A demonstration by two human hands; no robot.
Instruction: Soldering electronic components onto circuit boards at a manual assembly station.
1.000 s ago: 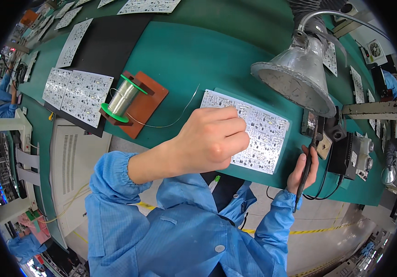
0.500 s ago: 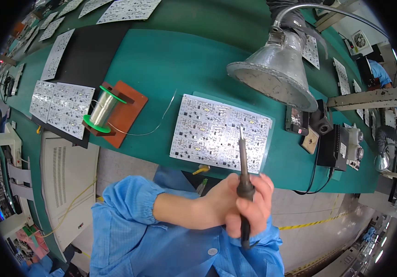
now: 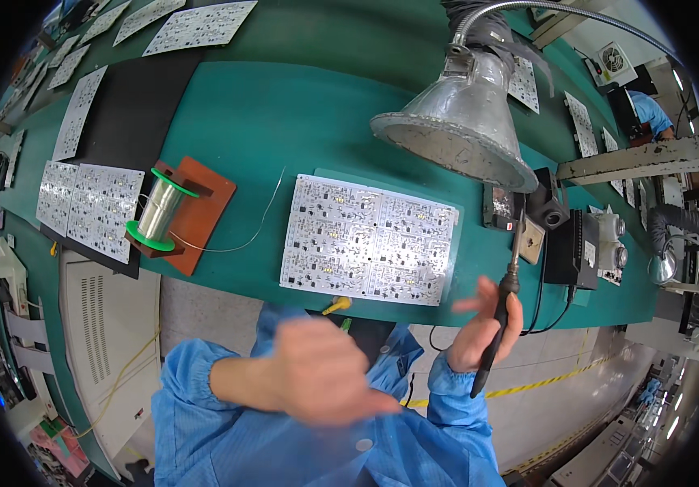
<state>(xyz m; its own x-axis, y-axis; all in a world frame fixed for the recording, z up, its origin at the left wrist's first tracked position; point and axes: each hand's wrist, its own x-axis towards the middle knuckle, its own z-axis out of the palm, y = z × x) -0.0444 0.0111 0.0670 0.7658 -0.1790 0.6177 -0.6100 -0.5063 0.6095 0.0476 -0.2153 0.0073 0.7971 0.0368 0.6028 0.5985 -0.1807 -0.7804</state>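
Note:
My right hand [image 3: 486, 326], closed around a soldering iron [image 3: 490, 359], is beyond the right edge of the white circuit board panel [image 3: 370, 239]. The iron's tip points up and away, in front of the tip-cleaning pad [image 3: 531, 243]. My left hand [image 3: 323, 371] hovers below the panel, over my blue smock, smeared by motion so its fingers cannot be made out. The panel lies flat on the green mat. To its left, a spool of solder wire [image 3: 159, 213] rests on a reddish-brown stand [image 3: 210, 213], its loose wire end arching toward the panel.
A metal fume hood [image 3: 465, 130] on a flexible arm hangs over the back right. Beyond the pad stand an iron holder [image 3: 551, 213] and a black soldering station [image 3: 573, 252]. More panels [image 3: 106, 209] lie on black sheeting at left. A yellow clip [image 3: 337, 305] sits at the bench's front edge.
My hands have come apart. The right one has carried the soldering iron rightward, away from the panel, while the left has moved left and down. The whole view has shifted slightly.

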